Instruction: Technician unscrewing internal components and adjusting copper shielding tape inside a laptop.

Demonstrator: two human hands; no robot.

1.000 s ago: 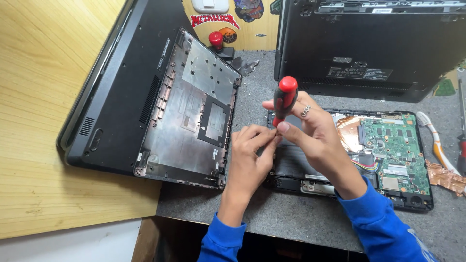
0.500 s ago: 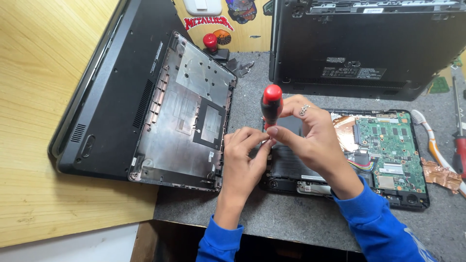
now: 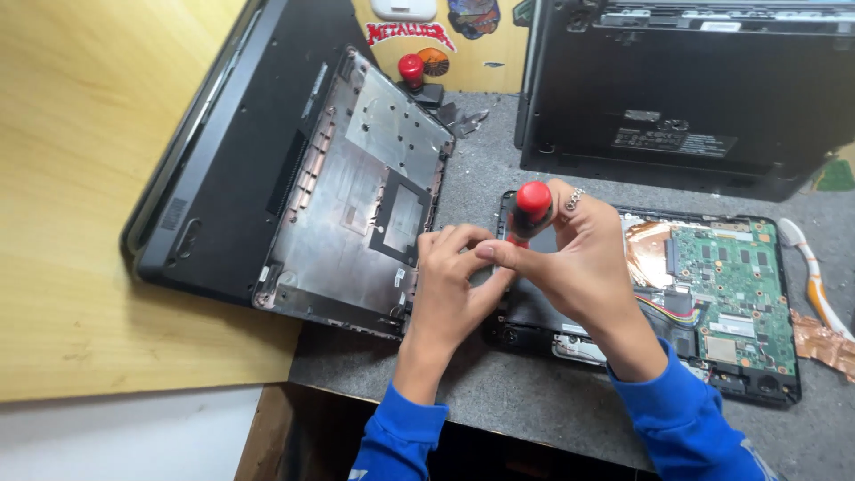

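Nearest me, at six o'clock, my two blue sleeves come up from the worktop's front edge. My right hand is clamped around a red-capped screwdriver; the tool stands nearly upright, its cap poking out at the hand's eleven o'clock, and the shaft and tip are hidden behind my fingers. There is a ring on one finger of that hand. My left hand sits just at nine o'clock of the right, fingers curled and pinched together against the right thumb, touching it low by the tool; whether it grips anything small I cannot tell. Both hands hover over the left part of the opened laptop, whose green board and copper plate lie at three o'clock of the right hand.

Against half a second ago, the hands hold much the same grip, and the screwdriver remains upright over the same corner of the laptop; the view has shifted a little, nothing more.

The right wrist bends inward, palm turned toward the left; the left forearm rises straight from six o'clock.

Farther off, at ten o'clock of the hands, a bare bottom cover lies on a black laptop shell. At one o'clock, a second black case stands at the back. Beyond, at twelve, a second red-capped tool rests by the wall.
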